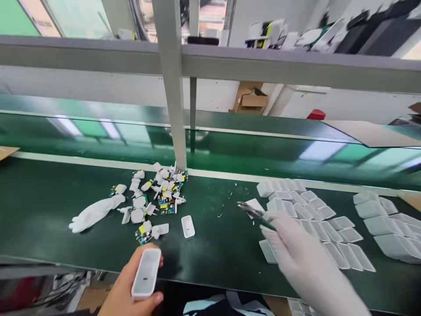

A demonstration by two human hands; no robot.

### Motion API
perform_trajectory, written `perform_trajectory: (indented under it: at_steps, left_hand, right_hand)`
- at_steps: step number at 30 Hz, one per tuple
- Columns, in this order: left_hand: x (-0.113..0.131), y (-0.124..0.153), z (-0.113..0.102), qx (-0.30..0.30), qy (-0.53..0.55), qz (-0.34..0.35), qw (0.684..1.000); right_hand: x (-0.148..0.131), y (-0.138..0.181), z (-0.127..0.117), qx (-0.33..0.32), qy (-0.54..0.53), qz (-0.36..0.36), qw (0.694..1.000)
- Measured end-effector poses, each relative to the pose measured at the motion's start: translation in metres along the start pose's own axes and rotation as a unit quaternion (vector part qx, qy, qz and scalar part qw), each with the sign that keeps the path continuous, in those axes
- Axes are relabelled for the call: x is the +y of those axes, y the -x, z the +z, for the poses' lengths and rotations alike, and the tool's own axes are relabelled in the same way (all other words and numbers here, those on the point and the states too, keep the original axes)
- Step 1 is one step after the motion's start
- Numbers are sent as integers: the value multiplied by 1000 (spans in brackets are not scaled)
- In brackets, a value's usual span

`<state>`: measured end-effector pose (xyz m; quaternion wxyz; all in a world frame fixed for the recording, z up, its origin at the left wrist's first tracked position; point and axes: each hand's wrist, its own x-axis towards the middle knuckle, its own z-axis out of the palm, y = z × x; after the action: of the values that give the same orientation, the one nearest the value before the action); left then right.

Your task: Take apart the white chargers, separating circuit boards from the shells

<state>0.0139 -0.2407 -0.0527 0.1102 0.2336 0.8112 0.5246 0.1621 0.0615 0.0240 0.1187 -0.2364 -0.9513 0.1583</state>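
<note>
The left hand (123,287) held a white case (146,274) just off the front edge of the surface (210,267), low and near the body. Its bare fingers were wrapped round the case's outside, the thumb by the lower end and fingertips showing at the far side. That grip left the hollow uncovered and facing up, presumably so the inside, with a small dark slot in its floor, could be seen and reached.

The right hand (292,245), in a white glove, hung over the surface with its fingers closed round the handle of a tool (256,213). The tip pointed left and away from the body, above or near a white scrap (255,205); I could not tell whether they touched. Blur hid the tool's exact kind. Holding it well back likely kept the tip free.

The boards (166,191) lay heaped on the left, with a limp glove (97,213) beside them, perhaps the left hand's own, taken off for a better feel. On the right stood rows of cases (312,210), hollows mostly up, nested closely, probably to save room and make each easy to lift. A small case (187,226) lay alone between the two groups, near the left hand, and a thin wire (221,211) lay beyond it.
</note>
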Motion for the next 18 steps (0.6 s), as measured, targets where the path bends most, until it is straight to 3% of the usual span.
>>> perform_trajectory:
  at_steps: [3,6,9,12,15,18]
  left_hand:
    - [0,-11,10,-124,20,23,992]
    - [6,-13,16,-195,14,11,981]
    - [2,3,16,-191,22,-14,981]
    - [-17,21,16,-128,50,-46,989]
    - [-36,26,23,-86,62,-67,992]
    - [-44,18,35,-66,35,-54,996]
  right_hand:
    - [-5,10,87,-51,139,18,989]
    - [-20,-3,132,-96,173,-5,980]
    - [-30,-12,128,-140,156,-40,977]
    - [-39,-33,103,-205,134,-50,968]
    - [-57,-78,94,-237,89,-42,967]
    - [-83,-131,113,-209,58,-53,975]
